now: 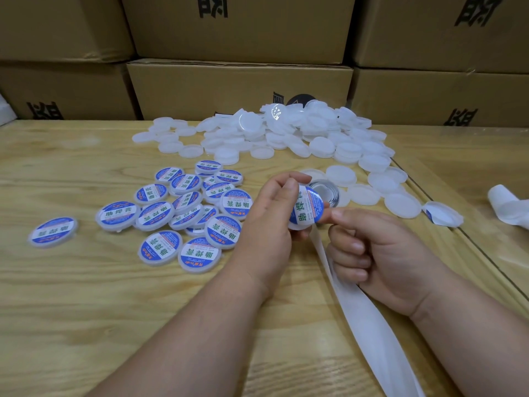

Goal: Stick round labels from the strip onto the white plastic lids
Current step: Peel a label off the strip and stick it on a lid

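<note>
Gripping labelled lid (305,209), left hand (270,216) fingers curled round rim; right hand (380,253) thumb touching label.

Light wooden table (86,282), stacked brown cardboard boxes (240,84) with black print behind, even light

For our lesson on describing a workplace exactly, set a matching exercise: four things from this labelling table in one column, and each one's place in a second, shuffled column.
Things
1. labelled lid
2. unlabelled lids
3. finished lids
4. backing strip

Places
A. heaped at the table's far side, before the cardboard boxes
B. held in the left hand
C. trailing toward the near edge, under the right hand
D. clustered left of the hands

Pairs: 1-B, 2-A, 3-D, 4-C
</note>
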`<state>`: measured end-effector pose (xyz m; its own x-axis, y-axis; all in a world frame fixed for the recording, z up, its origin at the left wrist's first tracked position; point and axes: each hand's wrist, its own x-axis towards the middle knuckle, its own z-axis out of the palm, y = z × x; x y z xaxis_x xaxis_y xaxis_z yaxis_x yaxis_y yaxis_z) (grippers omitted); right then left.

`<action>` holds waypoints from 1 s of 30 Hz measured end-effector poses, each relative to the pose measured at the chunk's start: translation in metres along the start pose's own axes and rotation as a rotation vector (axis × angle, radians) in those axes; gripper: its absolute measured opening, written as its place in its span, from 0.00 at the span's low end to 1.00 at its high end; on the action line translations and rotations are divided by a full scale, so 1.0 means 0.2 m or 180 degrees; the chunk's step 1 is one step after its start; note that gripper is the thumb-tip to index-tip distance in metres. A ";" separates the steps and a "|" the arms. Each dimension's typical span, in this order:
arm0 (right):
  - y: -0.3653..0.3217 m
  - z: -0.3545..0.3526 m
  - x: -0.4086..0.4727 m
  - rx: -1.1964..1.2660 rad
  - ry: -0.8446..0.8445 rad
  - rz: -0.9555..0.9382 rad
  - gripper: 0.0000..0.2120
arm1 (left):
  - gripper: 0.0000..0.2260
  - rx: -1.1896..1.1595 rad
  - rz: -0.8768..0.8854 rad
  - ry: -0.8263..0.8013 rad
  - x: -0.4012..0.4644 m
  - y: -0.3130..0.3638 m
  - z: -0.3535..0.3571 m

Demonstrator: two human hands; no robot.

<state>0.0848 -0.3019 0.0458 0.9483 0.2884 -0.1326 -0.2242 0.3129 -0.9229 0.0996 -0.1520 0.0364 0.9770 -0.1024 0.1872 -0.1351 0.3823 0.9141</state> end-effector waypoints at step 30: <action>-0.02 -0.06 0.02 0.0314 0.0339 -0.0386 0.12 | 0.06 0.0418 0.0214 0.0990 0.04 -0.01 -0.04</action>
<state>0.0926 -0.3127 0.0439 0.9870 0.1473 -0.0648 -0.1227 0.4282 -0.8953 0.1084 -0.1454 0.0332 0.9660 0.2117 0.1485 -0.2013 0.2551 0.9457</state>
